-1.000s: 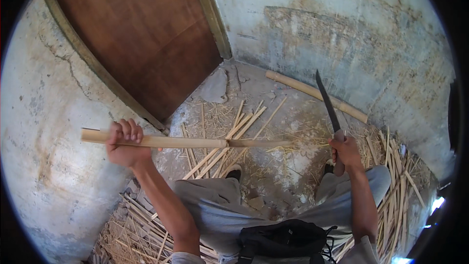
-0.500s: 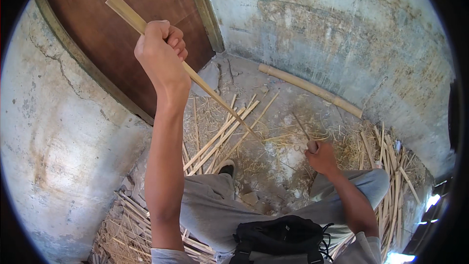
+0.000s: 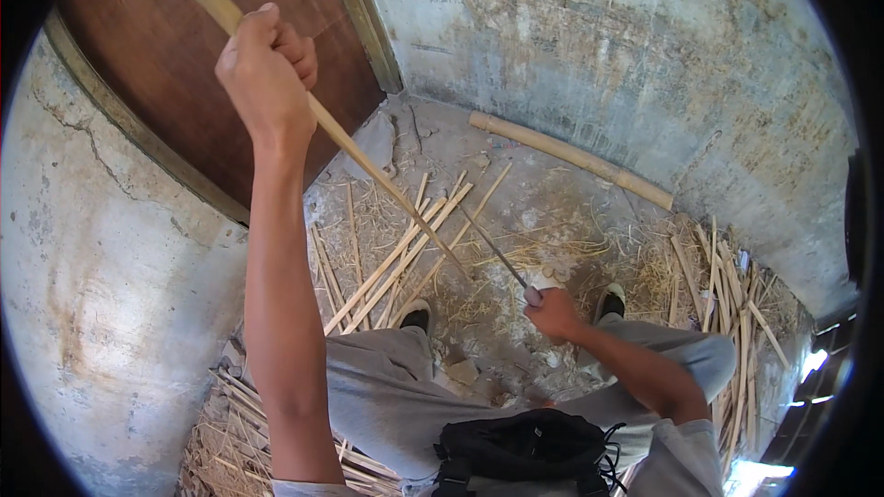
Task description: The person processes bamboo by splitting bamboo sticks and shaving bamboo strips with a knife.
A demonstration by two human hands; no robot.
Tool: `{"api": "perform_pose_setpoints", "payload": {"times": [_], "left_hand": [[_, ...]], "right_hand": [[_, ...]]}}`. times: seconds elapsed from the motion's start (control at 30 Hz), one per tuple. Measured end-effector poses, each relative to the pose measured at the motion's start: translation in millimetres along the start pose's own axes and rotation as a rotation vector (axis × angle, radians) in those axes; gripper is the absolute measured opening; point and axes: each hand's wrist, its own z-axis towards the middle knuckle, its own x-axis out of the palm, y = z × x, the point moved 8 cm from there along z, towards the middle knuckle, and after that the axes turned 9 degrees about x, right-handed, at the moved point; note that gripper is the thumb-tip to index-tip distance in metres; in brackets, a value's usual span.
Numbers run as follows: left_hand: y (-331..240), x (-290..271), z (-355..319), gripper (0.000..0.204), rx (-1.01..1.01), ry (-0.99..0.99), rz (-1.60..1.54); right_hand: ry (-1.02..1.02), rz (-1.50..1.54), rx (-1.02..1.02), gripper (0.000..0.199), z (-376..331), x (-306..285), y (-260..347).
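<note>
My left hand (image 3: 269, 78) is raised in front of the brown door, its fingers wrapped round a long bamboo strip (image 3: 373, 168). The strip's wide end sticks out above the fist, and the rest slants down to the right toward the floor. Low at the right, my right hand (image 3: 555, 315) grips the handle of a knife (image 3: 498, 253). Its narrow dark blade points up and to the left, close to the strip's lower end but seemingly apart from it. Several cut bamboo strips (image 3: 412, 244) lie crossed on the floor beyond my left foot.
A bamboo pole (image 3: 571, 156) lies along the foot of the stained wall (image 3: 645, 64). More strips are piled at the right (image 3: 737, 313) and beside my left leg (image 3: 244, 414). Shavings litter the floor. A wooden door (image 3: 221, 64) stands at the far left; a black bag (image 3: 525, 451) rests at my waist.
My left hand has shifted a little up and left with the bamboo strip. My right hand has moved left, bringing the knife blade nearer the strip. The view has also shifted slightly.
</note>
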Motion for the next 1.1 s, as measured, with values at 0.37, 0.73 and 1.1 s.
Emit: {"api": "perform_pose_setpoints", "payload": {"times": [0.37, 0.73, 1.1], "left_hand": [[-37.5, -30.9, -30.2, 0.033, 0.105, -0.263, 0.207], [-41.7, -45.8, -30.5, 0.034, 0.113, -0.251, 0.177], [-50.6, -50.8, -33.2, 0.032, 0.141, -0.267, 0.221]], "right_hand": [[-0.205, -0.071, -0.072, 0.040, -6.3, 190.8, -94.7], [0.121, -0.055, 0.159, 0.037, -13.8, 170.1, -105.3], [-0.405, 0.603, 0.202, 0.029, -4.5, 90.0, -44.9]]}}
